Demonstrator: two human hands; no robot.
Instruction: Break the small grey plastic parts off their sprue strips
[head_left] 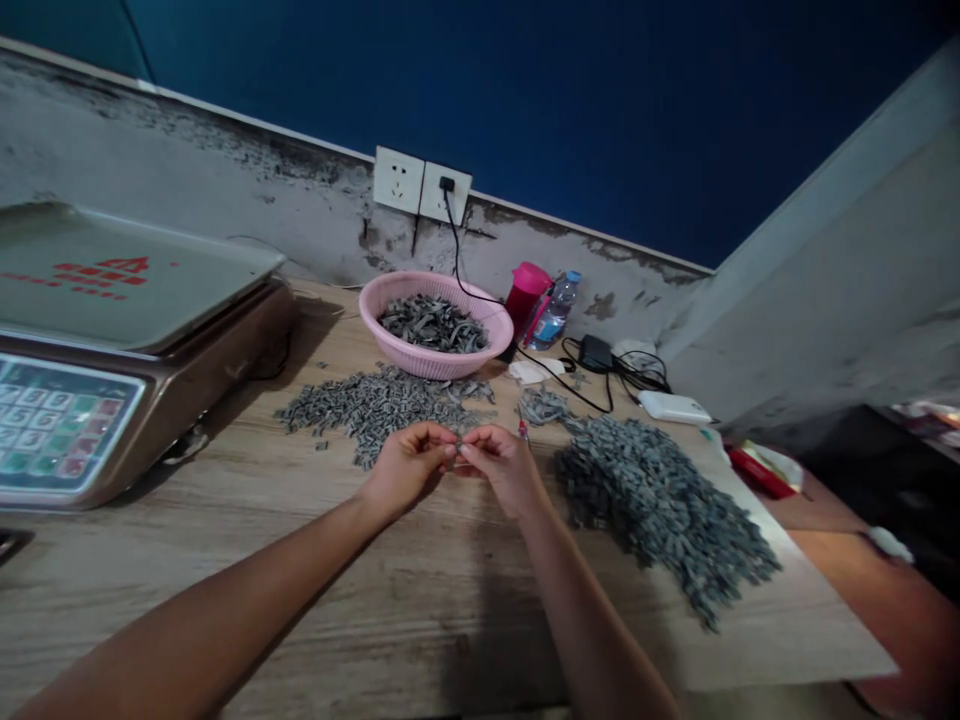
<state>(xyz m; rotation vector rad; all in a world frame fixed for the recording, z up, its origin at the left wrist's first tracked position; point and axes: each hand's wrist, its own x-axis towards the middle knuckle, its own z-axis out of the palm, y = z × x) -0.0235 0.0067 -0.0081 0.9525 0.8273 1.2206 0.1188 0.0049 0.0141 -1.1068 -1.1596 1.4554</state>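
My left hand (pixel 411 462) and my right hand (pixel 501 465) meet over the middle of the wooden table, thumbs and forefingers pinched together. Between the fingertips is a small grey piece (pixel 459 446), too small to make out clearly. Just beyond the hands spreads a pile of small grey pieces (pixel 375 400). A larger heap of grey pieces (pixel 660 490) lies to the right of my right hand. Close to the right fingers is a small red-handled tool (pixel 523 428), partly hidden. Behind the near pile, a pink basket (pixel 439 365) holds grey strips.
At left stands a weighing scale (pixel 135 370) with a keypad. Near the wall are a pink-lidded bottle (pixel 527 287), a clear plastic bottle (pixel 556 312), a black power adapter (pixel 595 353) with cables, and a white box-shaped device (pixel 673 407). Wall sockets (pixel 399 180) hold a plug.
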